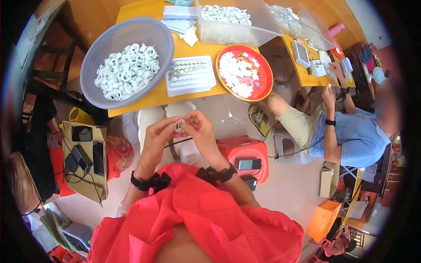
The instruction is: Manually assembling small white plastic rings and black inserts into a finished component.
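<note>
My left hand (pixel 157 132) and my right hand (pixel 200 129) meet in front of me, just below the table's near edge. Between their fingertips is a small white plastic piece (pixel 179 126) with a dark opening, pinched from both sides. It resembles the white ring-shaped pieces (pixel 127 70) heaped in a large grey plastic basket (pixel 112 41) at the left of the table. Beyond my hands lies a white tray (pixel 193 89) with rows of small round silvery discs (pixel 189 69). A red round basin (pixel 263 83) to its right holds small white and coloured bits (pixel 239 72).
Clear plastic bins (pixel 223 34) of white parts stand at the table's back. A red stool (pixel 223 151) with a phone (pixel 249 164) is right of my legs; a cardboard box (pixel 98 188) with dark devices is at left. On the right, a co-worker in a blue shirt (pixel 359 136) sits handling parts.
</note>
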Motion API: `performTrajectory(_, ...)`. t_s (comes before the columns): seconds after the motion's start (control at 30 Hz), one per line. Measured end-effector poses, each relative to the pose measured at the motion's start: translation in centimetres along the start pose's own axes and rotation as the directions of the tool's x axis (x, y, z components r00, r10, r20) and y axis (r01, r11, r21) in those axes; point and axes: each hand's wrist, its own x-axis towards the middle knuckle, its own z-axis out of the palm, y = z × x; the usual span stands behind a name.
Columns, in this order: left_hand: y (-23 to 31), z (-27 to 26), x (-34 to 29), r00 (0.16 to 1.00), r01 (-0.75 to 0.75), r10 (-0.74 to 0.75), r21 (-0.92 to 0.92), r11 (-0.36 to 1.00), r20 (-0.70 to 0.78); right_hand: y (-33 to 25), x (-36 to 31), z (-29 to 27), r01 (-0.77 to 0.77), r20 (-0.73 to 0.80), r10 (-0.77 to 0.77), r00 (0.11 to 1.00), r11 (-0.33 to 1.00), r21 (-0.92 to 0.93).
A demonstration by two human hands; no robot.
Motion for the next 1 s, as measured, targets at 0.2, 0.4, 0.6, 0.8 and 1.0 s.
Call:
performTrajectory(0.2, -0.6, -0.9, 1.1, 0.994, 0.046, -0.033, -0.122, 0.991, 0.102, -0.3, 0.1, -1.9, -0.031, 0.084, 0.031, 0.996, 0.999, -0.008)
performTrajectory(0.4, -1.0, -1.1, 1.3, 0.993, 0.084, -0.061, -0.226, 0.970, 0.105, -2.4, 6.4, -10.5, 0.222, -0.252, -0.463, 0.850, 0.749, -0.625)
performTrajectory(0.6, -1.1, -1.5, 0.9, 0.989, 0.125, -0.105, -0.214, 0.969, 0.105, -2.6, 10.5, -17.0, 0.057, -0.111, -0.430, 0.896, 0.359, -0.931)
performTrajectory(0.8, -0.8, -1.5, 0.7, 0.987, 0.145, -0.129, -0.193, 0.970, 0.096, -2.8, 11.4, -18.1, 0.067, -0.090, -0.274, 0.957, 0.514, -0.855)
performTrajectory(1.0, -0.9, -1.6, 0.8, 0.986, 0.153, -0.135, -0.210, 0.966, 0.097, -4.6, 10.9, -17.6, 0.014, -0.197, -0.187, 0.962, 0.759, -0.651)
